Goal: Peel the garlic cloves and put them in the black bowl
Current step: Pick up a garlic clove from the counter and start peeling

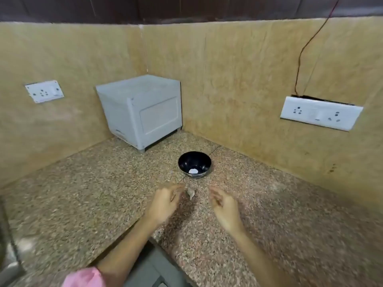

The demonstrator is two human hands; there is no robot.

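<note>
A black bowl stands on the speckled stone counter, with one white peeled garlic clove lying in its bottom. Just in front of the bowl, a small garlic piece with papery skin lies on the counter between my hands. My left hand hovers right beside it, fingers loosely curled, holding nothing that I can make out. To the right of the piece, a short gap away, my right hand has relaxed fingers and holds nothing. Both hands are blurred.
A grey box-like appliance sits in the back corner. Socket plates are on the left wall and right wall, the latter with a thin wire running up. The counter has an inner corner edge near my forearms.
</note>
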